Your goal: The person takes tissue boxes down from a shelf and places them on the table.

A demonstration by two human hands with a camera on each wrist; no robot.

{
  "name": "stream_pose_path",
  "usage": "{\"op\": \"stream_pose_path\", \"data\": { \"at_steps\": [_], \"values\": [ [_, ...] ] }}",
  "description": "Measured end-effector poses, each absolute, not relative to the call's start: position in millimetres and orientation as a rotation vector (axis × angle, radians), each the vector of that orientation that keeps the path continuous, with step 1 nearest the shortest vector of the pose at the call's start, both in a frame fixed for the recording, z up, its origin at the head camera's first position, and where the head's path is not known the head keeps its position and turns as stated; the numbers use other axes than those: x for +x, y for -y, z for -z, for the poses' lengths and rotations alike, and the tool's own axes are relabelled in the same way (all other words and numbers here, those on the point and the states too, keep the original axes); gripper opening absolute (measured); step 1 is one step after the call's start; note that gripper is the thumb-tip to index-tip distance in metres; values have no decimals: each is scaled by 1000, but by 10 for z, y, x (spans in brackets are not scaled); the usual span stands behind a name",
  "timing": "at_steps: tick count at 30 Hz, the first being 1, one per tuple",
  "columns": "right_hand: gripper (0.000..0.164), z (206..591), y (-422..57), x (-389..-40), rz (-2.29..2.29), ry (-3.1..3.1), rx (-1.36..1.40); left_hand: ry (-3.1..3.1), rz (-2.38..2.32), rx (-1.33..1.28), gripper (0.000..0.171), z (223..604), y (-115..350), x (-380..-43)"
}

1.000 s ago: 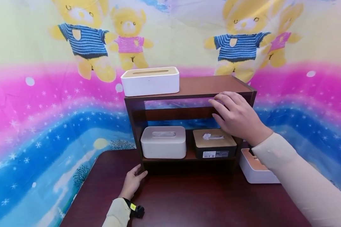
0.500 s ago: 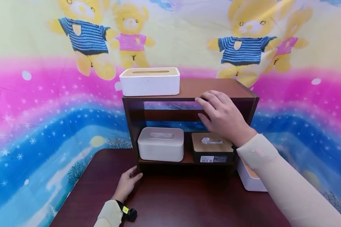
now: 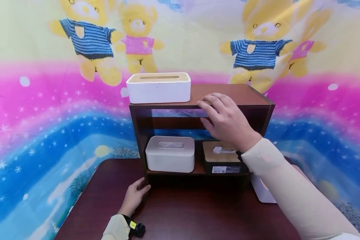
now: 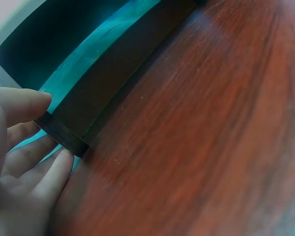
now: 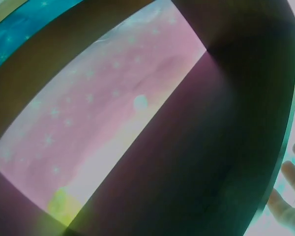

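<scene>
A brown wooden shelf (image 3: 231, 94) stands on the table. At its lower left corner my left hand (image 3: 132, 197) grips the foot of the side panel (image 4: 64, 135), thumb on one face and fingers on the other in the left wrist view. My right hand (image 3: 226, 121) is raised before the top board's front edge, fingers slightly bent and spread, holding nothing; contact with the edge is unclear. On the top board sits a white tissue box (image 3: 159, 93) with a wooden lid. The lower tier bears a light grey tissue box (image 3: 170, 161) and a black tissue box (image 3: 209, 166) with a wooden lid.
Right of the shelf, another white tissue box (image 3: 261, 194) is partly hidden behind my right sleeve (image 3: 291, 180). The dark red table (image 3: 198, 213) extends in front. A cloth (image 3: 48, 133) printed with bears hangs behind.
My right hand has moved left along the front of the top board. The left hand keeps its grip on the side panel. The view has shifted slightly.
</scene>
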State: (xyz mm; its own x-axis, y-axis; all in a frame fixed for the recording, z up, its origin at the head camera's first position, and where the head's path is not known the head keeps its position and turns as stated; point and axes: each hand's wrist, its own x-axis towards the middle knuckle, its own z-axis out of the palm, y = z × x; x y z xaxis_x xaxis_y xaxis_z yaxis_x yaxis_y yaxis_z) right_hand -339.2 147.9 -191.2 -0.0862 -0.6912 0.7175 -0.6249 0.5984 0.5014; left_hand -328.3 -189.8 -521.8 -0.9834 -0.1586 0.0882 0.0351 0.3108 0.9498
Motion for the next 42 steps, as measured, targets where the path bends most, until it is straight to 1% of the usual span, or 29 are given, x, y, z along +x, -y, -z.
{"op": "stream_pose_path", "data": {
  "at_steps": [5,10,21,27,32,39,42],
  "values": [
    [50,1893,-1322,-3326,113,1756,1084,2420,1752,142,56,5256,1944,-3224],
    [49,1761,-1225,-3258,119,1711,1065,2414,1759,76,57,5223,1923,-3275],
    [47,1559,-1007,-3172,146,1688,1081,2411,1784,79,55,5137,1924,-3299],
    [47,1546,-947,-3129,156,1703,1093,2409,1787,66,55,5147,1905,-3267],
    [50,1568,-932,-3150,136,1705,1100,2393,1785,64,54,5154,1870,-3284],
    [50,1567,-856,-3193,101,1680,1125,2368,1794,99,54,5169,1858,-3284],
    [53,1587,-824,-3210,93,1694,1134,2369,1787,103,55,5186,1880,-3277]
  ]
}}
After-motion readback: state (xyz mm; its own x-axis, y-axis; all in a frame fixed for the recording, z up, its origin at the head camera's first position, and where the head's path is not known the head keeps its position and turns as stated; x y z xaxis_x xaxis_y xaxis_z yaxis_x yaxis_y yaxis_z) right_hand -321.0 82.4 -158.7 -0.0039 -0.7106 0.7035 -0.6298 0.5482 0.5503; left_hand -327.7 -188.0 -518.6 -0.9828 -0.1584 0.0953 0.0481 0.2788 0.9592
